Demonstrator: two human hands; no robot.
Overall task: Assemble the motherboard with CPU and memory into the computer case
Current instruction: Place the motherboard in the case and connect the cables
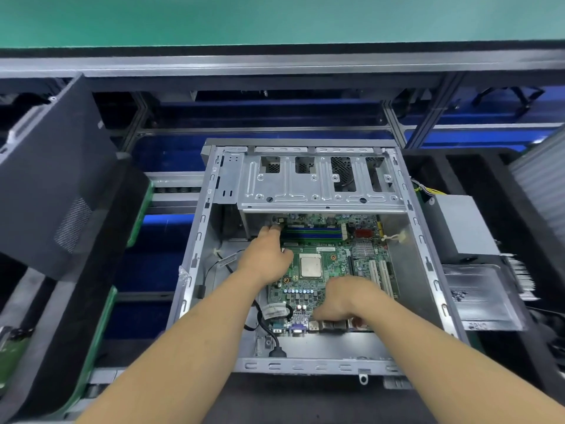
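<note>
An open grey computer case (pixel 428 270) lies flat in front of me. Inside it sits the green motherboard (pixel 333 264), with a silver CPU (pixel 310 265) in its socket and memory sticks (pixel 312 232) in the blue slots at the far side. My left hand (pixel 269 255) grips the board's far left edge, fingers near the memory slots. My right hand (pixel 342 298) holds the board's near edge at the rear ports (pixel 318 326), fingers curled over them.
A metal drive cage (pixel 318 179) overhangs the far part of the case. Black cables (pixel 266 328) lie along the case's left inner side. A black side panel (pixel 58 166) leans at left. A power supply (pixel 458 224) and a silver bag (pixel 477 298) rest at right.
</note>
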